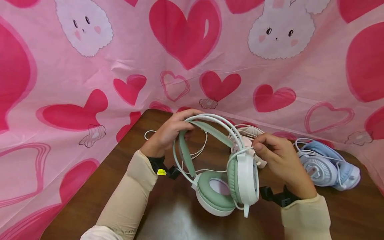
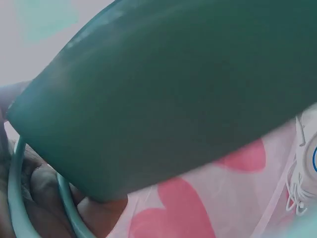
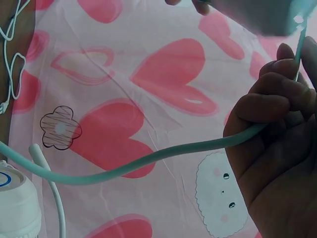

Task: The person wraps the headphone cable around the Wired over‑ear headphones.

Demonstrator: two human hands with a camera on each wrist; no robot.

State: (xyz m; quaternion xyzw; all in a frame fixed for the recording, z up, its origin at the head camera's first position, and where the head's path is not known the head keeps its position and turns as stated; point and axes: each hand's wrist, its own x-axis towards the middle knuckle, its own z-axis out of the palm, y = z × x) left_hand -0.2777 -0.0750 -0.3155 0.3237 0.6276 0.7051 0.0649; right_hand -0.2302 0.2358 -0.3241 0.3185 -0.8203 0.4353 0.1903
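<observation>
A pair of white and green headphones (image 1: pixel 246 178) is held above the table, its ear cups hanging low. At the top of the headband my left hand (image 1: pixel 165 133) grips the white hoops, with the green inner strap (image 2: pixel 173 89) filling most of the left wrist view. My right hand (image 1: pixel 279 158) pinches the headphones' thin cable (image 1: pixel 240 152) beside the right-hand ear cup. In the right wrist view the pale cable (image 3: pixel 163 153) passes into the curled fingers (image 3: pixel 270 101). Part of the left hand is hidden behind the headband.
Pink headphones (image 1: pixel 244 142) with bundled cable lie behind, partly hidden by the held pair. Blue headphones (image 1: pixel 321 170) rest on the right of the brown table (image 1: pixel 177 206). Loose white cable (image 1: pixel 201 151) loops across the table. A pink heart-patterned sheet (image 1: pixel 186 33) hangs around the back and left.
</observation>
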